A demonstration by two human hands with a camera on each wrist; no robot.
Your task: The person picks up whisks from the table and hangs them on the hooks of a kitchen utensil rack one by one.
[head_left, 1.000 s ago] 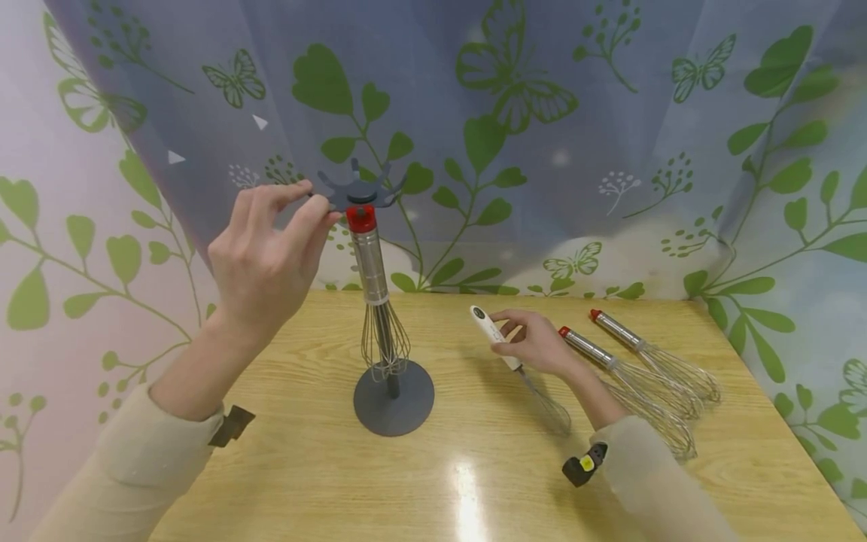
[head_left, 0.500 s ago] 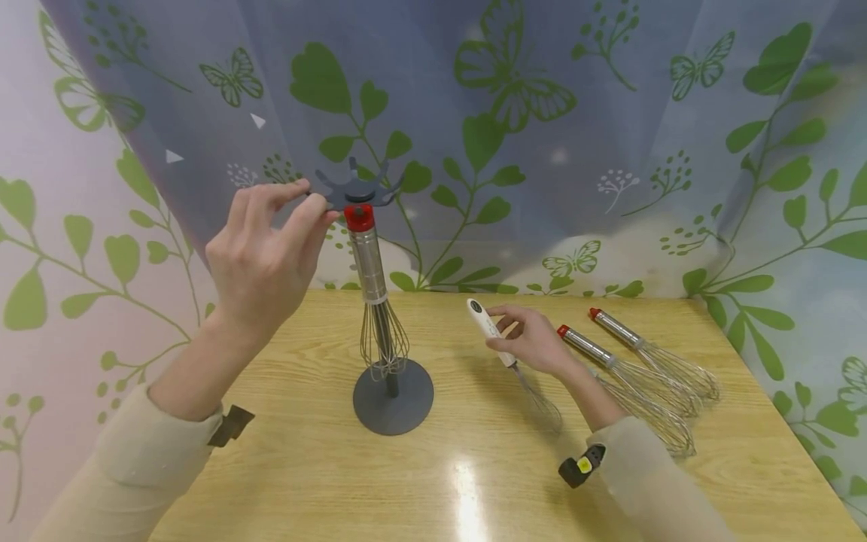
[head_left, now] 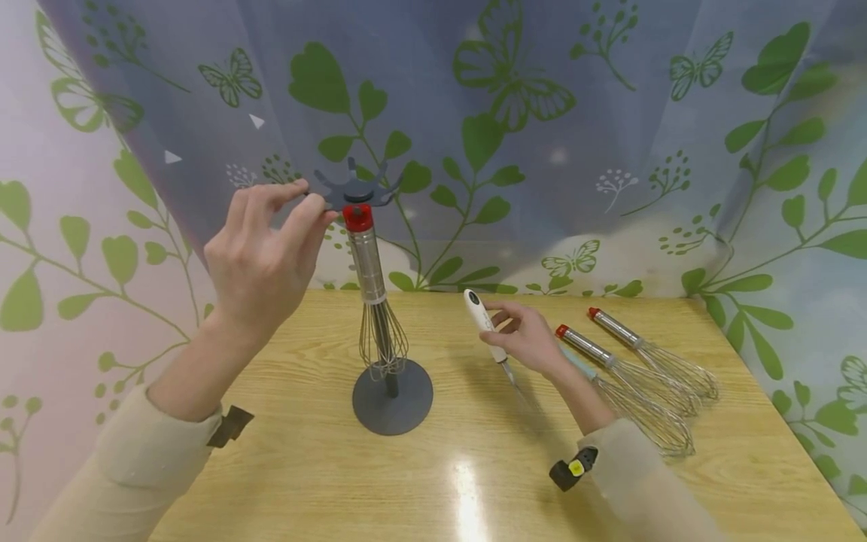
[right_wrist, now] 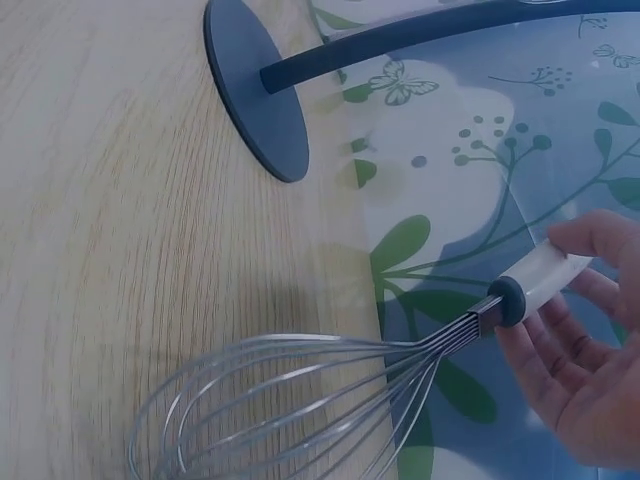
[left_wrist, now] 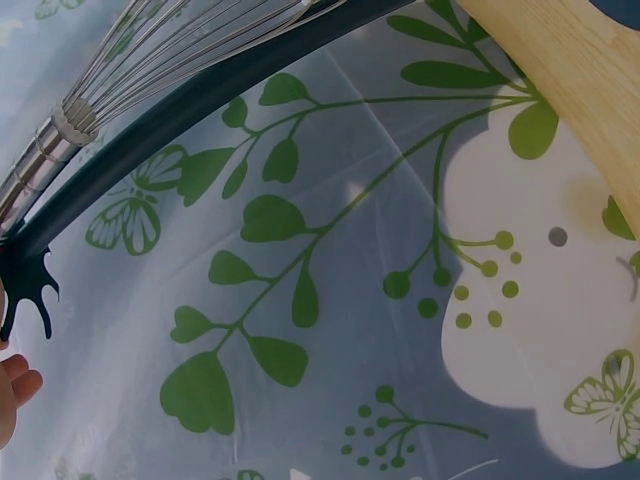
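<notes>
My left hand (head_left: pixel 260 248) pinches one arm of the hooked top of a dark grey utensil stand (head_left: pixel 379 414). From this stand a red-capped steel whisk (head_left: pixel 368 263) hangs, its wires in front of the pole; the left wrist view shows the whisk (left_wrist: pixel 40 165) beside the pole (left_wrist: pixel 150 160). My right hand (head_left: pixel 528 339) grips a white-handled whisk (head_left: pixel 484 320) between thumb and fingers, to the right of the stand. In the right wrist view its wire loops point down and left from the hand (right_wrist: pixel 590 360). The handle's far end is out of that view.
Two red-capped steel whisks (head_left: pixel 589 348) lie on the right of the wooden table (head_left: pixel 284 467). Beside them, partly behind my right forearm, lies a whisk with a turquoise handle (head_left: pixel 579 363). A patterned curtain (head_left: pixel 433 90) hangs behind the table.
My right hand has moved slightly left and raised the white-handled whisk, whose wires now point more away from view. The turquoise handle has come into sight. My left hand stays on the stand.
</notes>
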